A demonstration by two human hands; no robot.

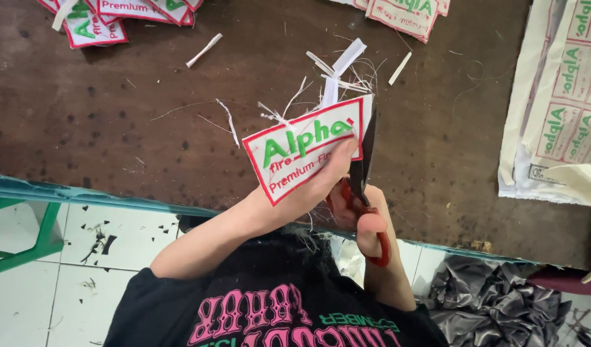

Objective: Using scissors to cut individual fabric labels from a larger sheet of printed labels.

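My left hand holds a white rectangular patch with a red border and green and red lettering, thumb pressed on its lower right corner. My right hand grips scissors with red handles. Their dark blades point up along the patch's right edge, where a narrow white strip still borders the red line. Both hands hover over the near edge of a dark brown table.
White fabric trimmings lie scattered behind the patch. Stacks of similar patches sit at the top left and top centre. An uncut sheet of patches lies at the right. Crumpled grey material and a green frame are below the table.
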